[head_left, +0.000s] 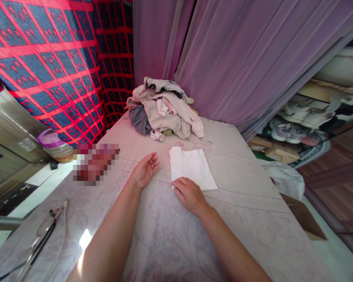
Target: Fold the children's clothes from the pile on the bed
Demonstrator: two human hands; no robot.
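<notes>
The right hand [190, 194] has its fingers close together at the lower-left corner of the white cloth [191, 164], mid-frame; whether they pinch it, I can't tell. The left hand [146, 170], just left, is empty, fingers loosely curled. By my guess that one piece is flattened and folded, while the pile [170, 105], upper centre, remains rumpled. The bed [238, 235] wears a patterned sheet; a purple curtain [247, 47] fills the upper right, shoes [288, 131] below it.

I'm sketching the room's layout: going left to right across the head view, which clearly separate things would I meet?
Purple-topped tub, left hand, white cloth, gray shoes.
</notes>
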